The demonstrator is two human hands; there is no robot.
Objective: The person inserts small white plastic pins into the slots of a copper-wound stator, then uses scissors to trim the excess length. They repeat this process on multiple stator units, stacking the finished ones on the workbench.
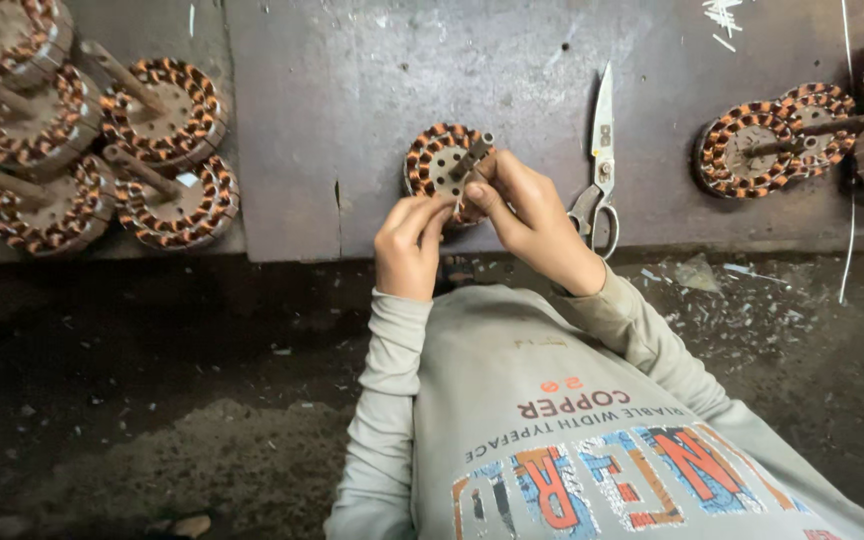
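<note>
On the bench, left of the scissors, we hold a copper-wound stator: left hand and right hand both clamped on it. It looks heavy and stiff with fragile windings; we'd grip the rim.

Clad in a pale grey-green sweatshirt of soft knit, filling the lower right of the frame. Long sleeves with ribbed cuffs, bunched at the wrists near the frame's centre. Across the chest, large block lettering in orange, red and blue with white outlines, smaller dark and orange print above it. Bare hands, no gloves, rings or watch.
</note>
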